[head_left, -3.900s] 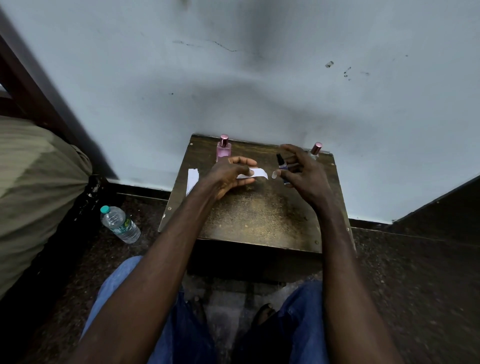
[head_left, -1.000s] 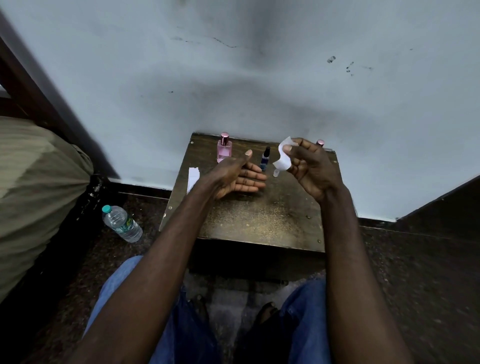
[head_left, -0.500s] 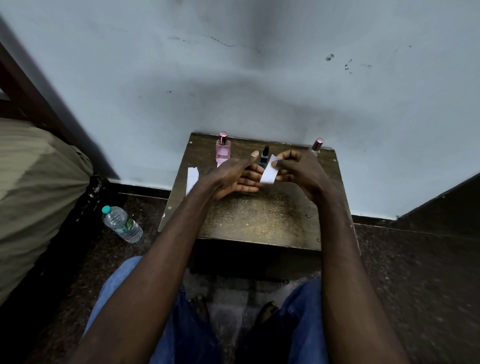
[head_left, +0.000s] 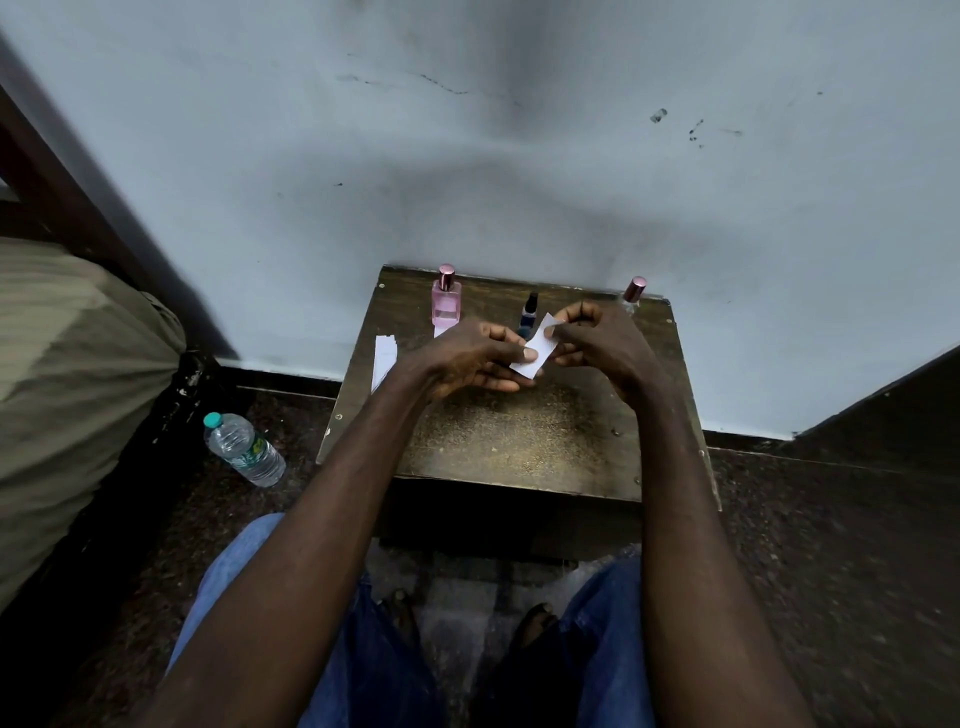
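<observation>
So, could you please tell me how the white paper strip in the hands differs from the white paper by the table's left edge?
The white paper strip is held up, slanted, pinched between the left hand and right hand; the white paper at the edge lies flat on the brown wooden table, untouched. Both are white, narrow slips.

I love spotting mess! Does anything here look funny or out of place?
Nothing spilled. The clear plastic water bottle is down on the dark floor, beside the brown wooden table, whose top is worn pale in the middle. The left hand and right hand just pinch a white paper strip.
</observation>
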